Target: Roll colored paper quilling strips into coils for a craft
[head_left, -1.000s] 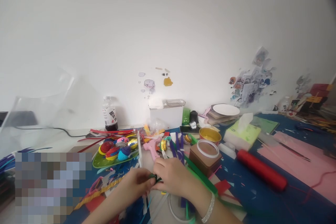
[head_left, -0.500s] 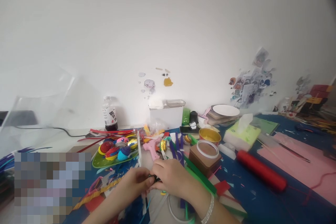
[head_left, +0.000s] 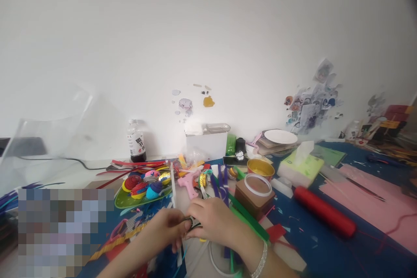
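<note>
Blackish at its edge and pale in the middle, a small piece sits between the two hands: the left hand pinches it with thumb and fingers, and the right hand closes on its far side, though the fingers hide much of it. A slackened pinch could let it slip or lose its shape; dropped, it could vanish among the blue scraps below the left hand. The pink glue gun lies just beyond the hands, so a forward sweep might knock it. Farther ahead and leftward, a bottle bears a white label with large dark Chinese characters, apparently 喝开水; its finer print is unreadable. On the tissue pack, ahead and rightward, the printing is too small to read.
</note>
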A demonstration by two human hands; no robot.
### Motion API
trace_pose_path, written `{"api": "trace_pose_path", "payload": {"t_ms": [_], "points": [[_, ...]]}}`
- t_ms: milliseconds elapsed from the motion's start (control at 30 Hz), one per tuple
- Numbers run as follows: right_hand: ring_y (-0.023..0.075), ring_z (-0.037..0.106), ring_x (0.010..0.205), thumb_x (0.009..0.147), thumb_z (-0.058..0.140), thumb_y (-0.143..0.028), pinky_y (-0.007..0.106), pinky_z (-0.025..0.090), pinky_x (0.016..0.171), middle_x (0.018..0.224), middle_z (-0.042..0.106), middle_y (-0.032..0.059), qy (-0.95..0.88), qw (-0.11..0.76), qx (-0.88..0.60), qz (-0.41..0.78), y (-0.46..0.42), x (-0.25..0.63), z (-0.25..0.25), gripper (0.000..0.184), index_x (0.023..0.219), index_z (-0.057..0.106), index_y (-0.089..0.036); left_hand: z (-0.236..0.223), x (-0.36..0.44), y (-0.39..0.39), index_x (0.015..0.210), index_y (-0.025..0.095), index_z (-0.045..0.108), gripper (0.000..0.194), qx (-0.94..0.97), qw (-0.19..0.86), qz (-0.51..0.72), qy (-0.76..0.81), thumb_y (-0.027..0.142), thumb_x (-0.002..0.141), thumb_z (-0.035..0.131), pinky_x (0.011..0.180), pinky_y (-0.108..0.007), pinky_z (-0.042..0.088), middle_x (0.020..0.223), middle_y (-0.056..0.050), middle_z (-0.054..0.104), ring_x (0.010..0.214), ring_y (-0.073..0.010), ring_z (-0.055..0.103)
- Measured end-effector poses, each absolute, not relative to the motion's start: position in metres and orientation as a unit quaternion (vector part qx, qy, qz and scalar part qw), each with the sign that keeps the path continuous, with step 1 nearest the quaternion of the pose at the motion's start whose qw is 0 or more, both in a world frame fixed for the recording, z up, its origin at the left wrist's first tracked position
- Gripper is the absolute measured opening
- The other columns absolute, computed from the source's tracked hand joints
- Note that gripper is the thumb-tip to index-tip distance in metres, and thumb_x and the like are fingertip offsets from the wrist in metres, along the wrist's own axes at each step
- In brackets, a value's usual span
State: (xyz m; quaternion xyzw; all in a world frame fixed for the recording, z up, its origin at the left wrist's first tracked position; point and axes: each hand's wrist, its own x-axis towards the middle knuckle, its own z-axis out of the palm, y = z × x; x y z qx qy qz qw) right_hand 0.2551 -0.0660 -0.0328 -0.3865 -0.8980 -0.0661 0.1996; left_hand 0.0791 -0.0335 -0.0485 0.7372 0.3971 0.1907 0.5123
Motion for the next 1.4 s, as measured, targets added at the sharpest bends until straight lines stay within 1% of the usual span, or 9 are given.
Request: {"api": "trace_pose_path", "payload": {"t_ms": [133, 200, 333, 533, 733, 933, 1033, 1167, 1400], "points": [[0.0118, 0.056, 0.078, 0.084, 0.054, -0.031, 0.019, 0.036, 0.060, 0.091, 0.060, 0.0004, -0.915, 0.213, -0.341, -0.032, -0.068, 0.258, -0.029, 0.024, 0.107, 0.053, -0.023, -0.046, 0.078, -0.032, 0.062, 0.015, 0.054, 0.045, 0.724, 0.522, 0.194, 0.407, 0.060, 0.066, 0.055, 0.044, -0.023, 0.041, 0.045, 0.004, 0.054, 0.042, -0.0122, 0.051], [0.0126, 0.056, 0.073, 0.083, 0.054, -0.036, 0.020, 0.035, 0.056, 0.086, 0.060, 0.0011, -0.907, 0.215, -0.359, -0.044, -0.066, 0.258, -0.032, 0.022, 0.097, 0.057, -0.020, -0.047, 0.081, -0.032, 0.060, 0.015, 0.053, 0.046, 0.718, 0.529, 0.193, 0.409, 0.062, 0.063, 0.057, 0.044, -0.024, 0.041, 0.044, 0.004, 0.054, 0.041, -0.0123, 0.051], [0.0140, 0.053, 0.062, 0.077, 0.055, -0.052, 0.023, 0.031, 0.049, 0.075, 0.059, 0.0017, -0.884, 0.212, -0.411, -0.072, -0.064, 0.255, -0.037, 0.036, 0.078, 0.057, -0.017, -0.048, 0.084, -0.034, 0.057, 0.015, 0.051, 0.048, 0.726, 0.525, 0.188, 0.404, 0.063, 0.064, 0.054, 0.045, -0.023, 0.041, 0.045, 0.002, 0.056, 0.043, -0.0131, 0.053], [0.0117, 0.056, 0.078, 0.084, 0.055, -0.032, 0.019, 0.035, 0.060, 0.088, 0.060, -0.0008, -0.915, 0.214, -0.342, -0.021, -0.068, 0.260, -0.026, 0.025, 0.107, 0.054, -0.024, -0.046, 0.080, -0.034, 0.062, 0.015, 0.054, 0.044, 0.722, 0.530, 0.195, 0.400, 0.059, 0.067, 0.054, 0.044, -0.024, 0.042, 0.045, 0.004, 0.054, 0.041, -0.0124, 0.052], [0.0137, 0.054, 0.064, 0.076, 0.058, -0.049, 0.022, 0.031, 0.050, 0.078, 0.059, 0.0015, -0.878, 0.229, -0.419, -0.044, -0.063, 0.258, -0.033, 0.032, 0.079, 0.057, -0.017, -0.046, 0.083, -0.034, 0.059, 0.014, 0.054, 0.042, 0.712, 0.546, 0.206, 0.391, 0.056, 0.065, 0.058, 0.050, -0.026, 0.045, 0.049, 0.002, 0.057, 0.047, -0.0147, 0.056], [0.0135, 0.056, 0.085, 0.084, 0.055, -0.030, 0.019, 0.038, 0.065, 0.096, 0.060, 0.0012, -0.908, 0.235, -0.348, 0.001, -0.065, 0.262, -0.028, 0.025, 0.107, 0.053, -0.023, -0.035, 0.077, -0.038, 0.060, 0.015, 0.053, 0.039, 0.723, 0.514, 0.193, 0.420, 0.053, 0.070, 0.054, 0.046, -0.022, 0.038, 0.051, 0.001, 0.061, 0.050, -0.0165, 0.061], [0.0134, 0.057, 0.080, 0.083, 0.056, -0.032, 0.020, 0.038, 0.061, 0.091, 0.060, 0.0008, -0.906, 0.222, -0.360, -0.005, -0.064, 0.263, -0.029, 0.019, 0.098, 0.057, -0.021, -0.037, 0.078, -0.037, 0.060, 0.016, 0.053, 0.040, 0.708, 0.539, 0.193, 0.413, 0.055, 0.068, 0.055, 0.049, -0.025, 0.043, 0.051, 0.001, 0.060, 0.050, -0.0170, 0.060], [0.0143, 0.055, 0.065, 0.078, 0.057, -0.047, 0.023, 0.034, 0.051, 0.083, 0.058, 0.0024, -0.881, 0.214, -0.420, -0.042, -0.062, 0.260, -0.033, 0.030, 0.083, 0.056, -0.017, -0.039, 0.083, -0.038, 0.061, 0.016, 0.052, 0.040, 0.704, 0.548, 0.205, 0.403, 0.056, 0.067, 0.055, 0.052, -0.026, 0.046, 0.052, 0.003, 0.058, 0.051, -0.0163, 0.060], [0.0137, 0.056, 0.086, 0.081, 0.059, -0.034, 0.019, 0.039, 0.066, 0.096, 0.059, 0.0009, -0.910, 0.238, -0.338, 0.023, -0.066, 0.262, -0.026, 0.033, 0.111, 0.051, -0.024, -0.036, 0.078, -0.039, 0.065, 0.016, 0.054, 0.036, 0.737, 0.523, 0.186, 0.386, 0.051, 0.073, 0.051, 0.049, -0.023, 0.042, 0.051, 0.002, 0.057, 0.049, -0.0147, 0.057]]}}
